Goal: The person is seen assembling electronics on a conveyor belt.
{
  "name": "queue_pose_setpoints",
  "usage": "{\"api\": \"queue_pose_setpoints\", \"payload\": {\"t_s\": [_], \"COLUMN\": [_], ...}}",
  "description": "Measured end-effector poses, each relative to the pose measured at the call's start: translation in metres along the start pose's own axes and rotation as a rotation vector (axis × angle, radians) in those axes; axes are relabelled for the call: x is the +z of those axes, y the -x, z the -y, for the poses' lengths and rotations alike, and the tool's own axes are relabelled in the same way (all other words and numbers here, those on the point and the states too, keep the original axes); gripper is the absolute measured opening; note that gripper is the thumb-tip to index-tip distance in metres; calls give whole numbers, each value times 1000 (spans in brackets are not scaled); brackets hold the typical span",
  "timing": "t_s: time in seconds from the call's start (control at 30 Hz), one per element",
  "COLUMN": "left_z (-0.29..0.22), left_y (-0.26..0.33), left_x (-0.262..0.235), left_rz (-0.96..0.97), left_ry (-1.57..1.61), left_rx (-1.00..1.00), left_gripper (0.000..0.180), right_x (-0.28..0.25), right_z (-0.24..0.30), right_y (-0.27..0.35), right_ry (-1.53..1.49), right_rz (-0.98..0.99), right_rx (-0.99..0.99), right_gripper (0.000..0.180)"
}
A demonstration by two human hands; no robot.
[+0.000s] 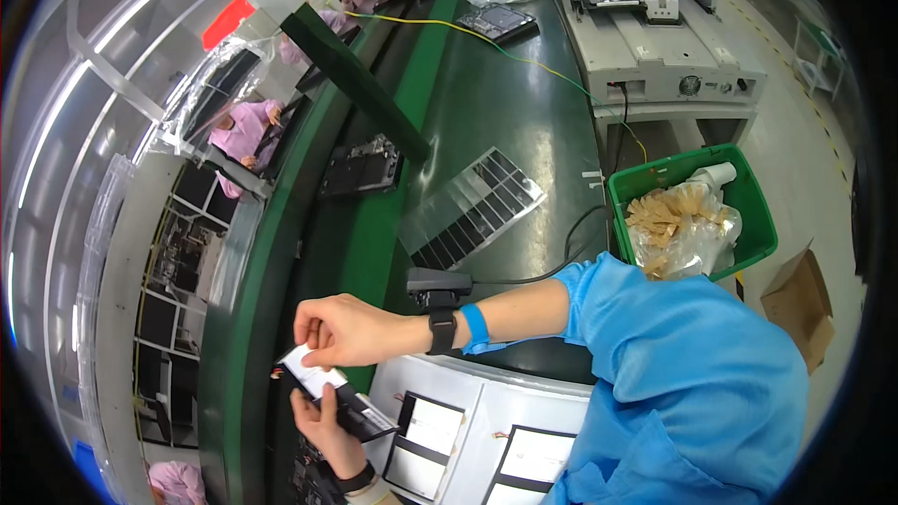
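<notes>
While the left hand (327, 425) holds a flat black panel (341, 402) low over the desk (486, 103), grip clamped, the right hand (351, 329) pinches its white film (313, 376) at the top edge.

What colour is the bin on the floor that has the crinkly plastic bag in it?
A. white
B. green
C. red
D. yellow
B: the bin beside the workbench has green walls and a green rim, and a clear plastic bag of pale tan scraps sits inside it.
</notes>
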State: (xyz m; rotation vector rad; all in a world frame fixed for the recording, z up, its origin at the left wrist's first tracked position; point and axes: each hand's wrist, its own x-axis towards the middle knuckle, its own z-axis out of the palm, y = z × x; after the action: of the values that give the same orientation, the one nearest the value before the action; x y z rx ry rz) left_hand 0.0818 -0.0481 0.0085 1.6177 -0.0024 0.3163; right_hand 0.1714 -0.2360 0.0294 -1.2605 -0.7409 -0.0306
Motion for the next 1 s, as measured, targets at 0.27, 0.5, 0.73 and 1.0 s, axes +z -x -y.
{"api": "queue_pose_setpoints", "payload": {"t_s": [0.27, 0.5, 0.73, 1.0], "left_z": [14, 27, 19, 26], "left_y": [2, 4, 5, 5], "left_x": [11, -7, 5, 7], "left_rz": [-65, -58, -227, -261], "left_ry": [162, 284, 291, 40], "left_rx": [-119, -87, 4, 157], "left_gripper": [23, 45, 32, 35], "right_x": [-8, 0, 24, 32], "right_z": [-44, -55, -33, -18], "right_y": [-11, -16, 7, 15], "right_ry": [-182, -381, 71, -99], "right_rz": [60, -4, -82, -112], "right_rx": [310, 372, -54, -39], "right_gripper": [14, 9, 9, 8]}}
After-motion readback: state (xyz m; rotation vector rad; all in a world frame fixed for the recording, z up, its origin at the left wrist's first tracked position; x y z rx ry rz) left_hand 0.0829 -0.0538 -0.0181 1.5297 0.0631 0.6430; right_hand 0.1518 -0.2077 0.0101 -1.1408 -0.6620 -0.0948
